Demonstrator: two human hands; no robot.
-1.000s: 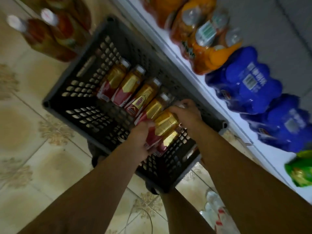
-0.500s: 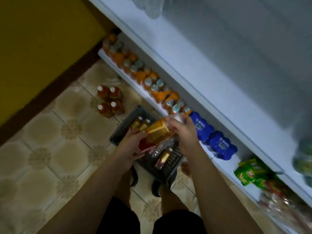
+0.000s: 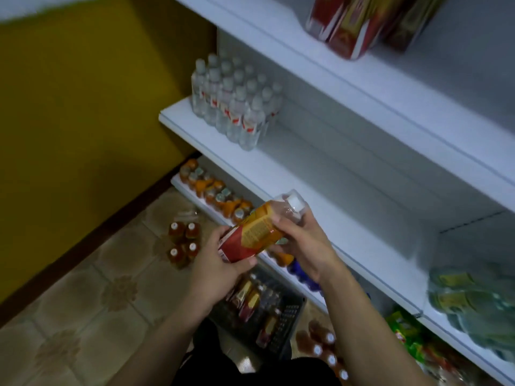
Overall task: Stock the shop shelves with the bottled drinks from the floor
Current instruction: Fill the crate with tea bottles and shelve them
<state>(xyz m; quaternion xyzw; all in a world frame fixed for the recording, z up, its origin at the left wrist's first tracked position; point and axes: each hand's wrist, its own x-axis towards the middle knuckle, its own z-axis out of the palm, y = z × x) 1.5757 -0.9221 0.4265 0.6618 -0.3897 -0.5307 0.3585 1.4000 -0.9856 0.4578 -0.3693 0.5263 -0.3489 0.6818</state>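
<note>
A drink bottle (image 3: 257,229) with a red and gold label and a white cap lies tilted between both hands, cap toward the shelf. My left hand (image 3: 220,267) grips its base from below. My right hand (image 3: 299,240) grips its neck end near the cap. Both hold it in the air just in front of the white middle shelf (image 3: 334,218). Below the hands, a grey basket (image 3: 289,324) on the floor holds several more of the same bottles (image 3: 246,298).
A pack of clear water bottles (image 3: 237,101) stands at the left end of the middle shelf. Red cartons (image 3: 351,20) sit on the shelf above. Orange drinks (image 3: 217,190) line the bottom shelf. Brown bottles (image 3: 182,242) stand on the tiled floor. Green packs (image 3: 473,296) lie at right.
Both hands have lifted the bottle out of the basket and up to middle-shelf height. The view has risen from the basket to the shelves.
</note>
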